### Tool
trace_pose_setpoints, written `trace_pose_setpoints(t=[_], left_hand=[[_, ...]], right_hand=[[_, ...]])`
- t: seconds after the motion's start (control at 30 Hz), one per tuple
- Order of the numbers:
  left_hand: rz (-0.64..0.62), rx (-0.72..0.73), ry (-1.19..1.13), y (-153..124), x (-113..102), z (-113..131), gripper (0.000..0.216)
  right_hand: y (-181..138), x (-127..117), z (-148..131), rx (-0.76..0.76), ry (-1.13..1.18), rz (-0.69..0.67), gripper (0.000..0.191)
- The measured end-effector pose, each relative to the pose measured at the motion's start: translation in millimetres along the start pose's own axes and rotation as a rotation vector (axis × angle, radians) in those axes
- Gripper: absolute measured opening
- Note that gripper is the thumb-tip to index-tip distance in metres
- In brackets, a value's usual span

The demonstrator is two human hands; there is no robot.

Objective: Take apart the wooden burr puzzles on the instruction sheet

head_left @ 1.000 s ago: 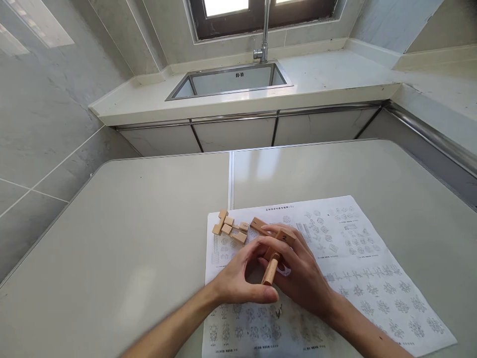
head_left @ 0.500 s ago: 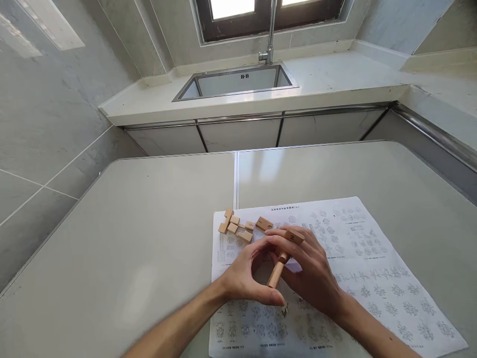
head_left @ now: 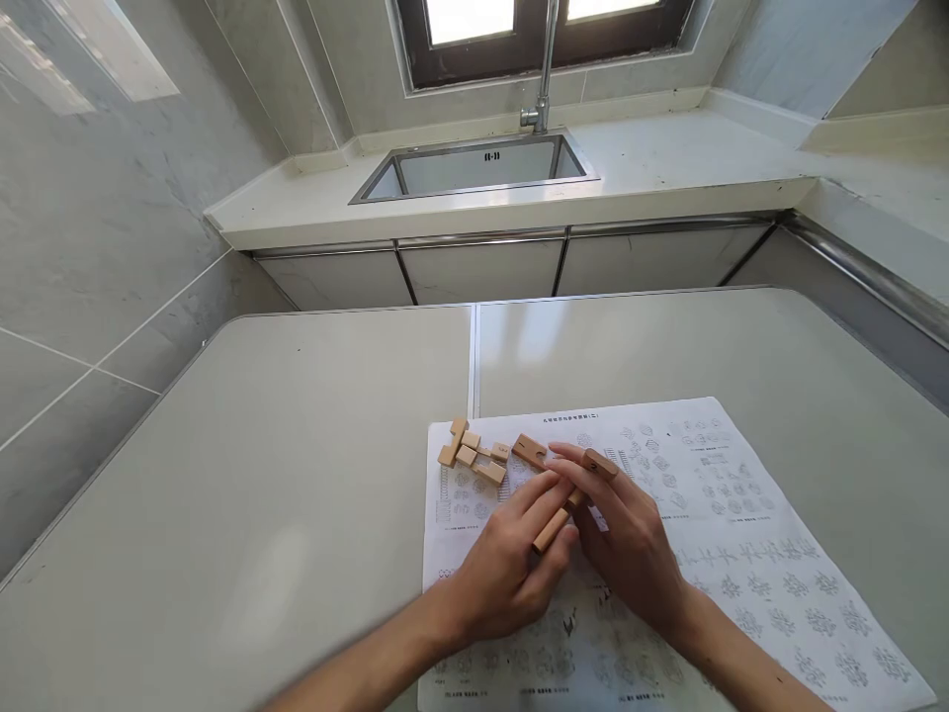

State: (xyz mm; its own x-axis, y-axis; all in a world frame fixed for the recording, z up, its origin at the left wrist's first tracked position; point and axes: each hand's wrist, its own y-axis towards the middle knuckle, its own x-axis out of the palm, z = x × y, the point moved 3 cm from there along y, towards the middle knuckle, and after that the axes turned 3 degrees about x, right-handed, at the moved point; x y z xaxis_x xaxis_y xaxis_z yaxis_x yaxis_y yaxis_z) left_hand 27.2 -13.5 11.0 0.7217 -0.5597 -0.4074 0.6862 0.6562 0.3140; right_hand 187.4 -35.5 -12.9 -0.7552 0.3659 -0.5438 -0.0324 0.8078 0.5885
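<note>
Notched wooden puzzle pieces are held between my two hands, over a printed sheet. My left hand (head_left: pixel 511 569) is closed, its thumb and fingers pinching the lower end of a wooden puzzle piece (head_left: pixel 550 532). My right hand (head_left: pixel 627 529) is curled around the upper part. Above its fingers pokes the end of a darker wooden block (head_left: pixel 600 464). Whether these parts are joined is hidden by the fingers. Just beyond my fingertips lies a loose notched block (head_left: pixel 528 450). To its left rest several lighter notched pieces (head_left: pixel 487 471), close together.
The white sheet (head_left: pixel 748 564), printed with small diagrams, lies under my hands on a pale table (head_left: pixel 333 445). A seam (head_left: pixel 473 361) runs across the tabletop. Beyond the table stands a counter (head_left: pixel 659 163) with a sink (head_left: pixel 474 191) and a faucet (head_left: pixel 543 114).
My left hand has closed from a wide arch of thumb and fingers to a pinch on the puzzle piece. The darker block above my right hand has turned slightly. The loose pieces lie as before.
</note>
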Motion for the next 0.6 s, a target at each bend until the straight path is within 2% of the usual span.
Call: trace_pose_setpoints(t=[0.1, 0.23, 0.4, 0.6], left_hand=[[-0.004, 0.002, 0.062, -3.3, 0.8, -1.4, 0.050], [0.021, 0.082, 0.092, -3.3, -1.4, 1.5, 0.051], [0.035, 0.112, 0.097, -0.7, -3.2, 4.7, 0.050], [0.063, 0.116, 0.063, 2.9, -3.0, 2.9, 0.045]], right_hand=[[0.1, -0.4, -0.4, 0.005, -0.021, 0.015, 0.056], [-1.8, -0.1, -2.2, -0.010, -0.001, 0.001, 0.060], [-0.5, -0.8, -1.1, -0.020, 0.068, 0.002, 0.055], [-0.8, -2.6, 2.9, -0.030, 0.035, 0.033, 0.054]])
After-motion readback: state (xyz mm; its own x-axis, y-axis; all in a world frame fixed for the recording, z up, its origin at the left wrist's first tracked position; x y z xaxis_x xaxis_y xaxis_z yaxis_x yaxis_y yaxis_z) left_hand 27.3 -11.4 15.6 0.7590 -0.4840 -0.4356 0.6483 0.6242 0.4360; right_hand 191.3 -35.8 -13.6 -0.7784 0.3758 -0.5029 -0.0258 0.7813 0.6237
